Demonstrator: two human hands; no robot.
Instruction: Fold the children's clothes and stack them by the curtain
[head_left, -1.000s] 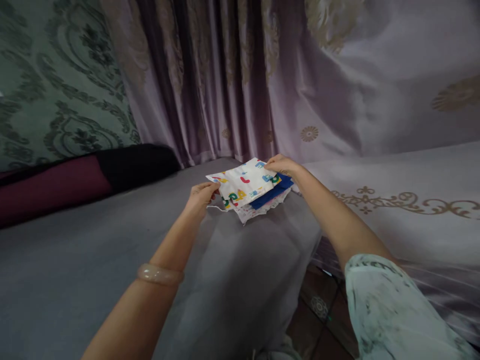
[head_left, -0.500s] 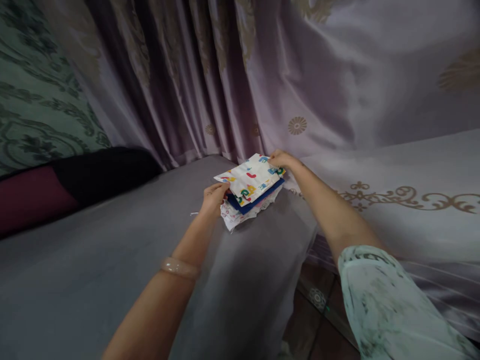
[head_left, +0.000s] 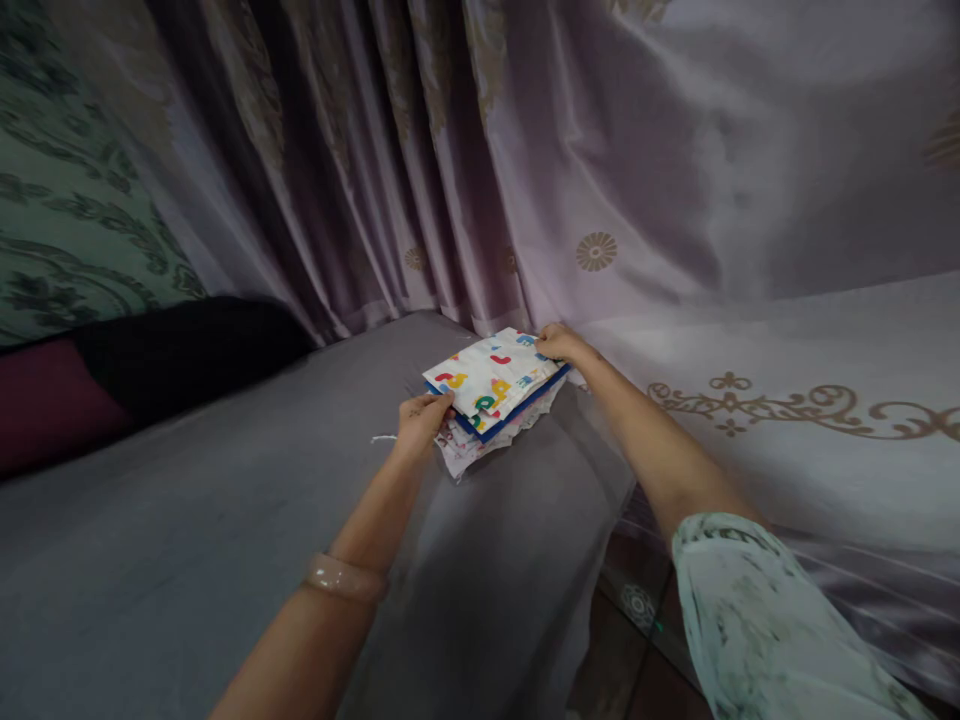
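Note:
A folded white cloth (head_left: 480,366) with colourful shapes printed on it lies on top of a small stack. Beneath it is a folded dark blue cloth (head_left: 504,428), and lowest a white cloth (head_left: 459,458) with a small pink print and ruffled edge. My left hand (head_left: 424,418) pinches the near left corner of the printed cloth, thumb on top. At the far right end, my right hand (head_left: 559,343) is closed on the same cloth, its fingertips partly hidden. The stack rests on the grey-covered surface (head_left: 285,500).
Purple-grey curtains (head_left: 645,150) hang right behind the stack. A black and maroon cushion (head_left: 202,350) stands at the left against a green patterned wall (head_left: 82,200). The grey cover drops off at the right, above a dark tiled floor (head_left: 630,640). A white string (head_left: 383,437) lies left of my left hand.
The printed cloth has come down flatter onto the blue one, with both hands still gripping its ends. The view has shifted slightly.

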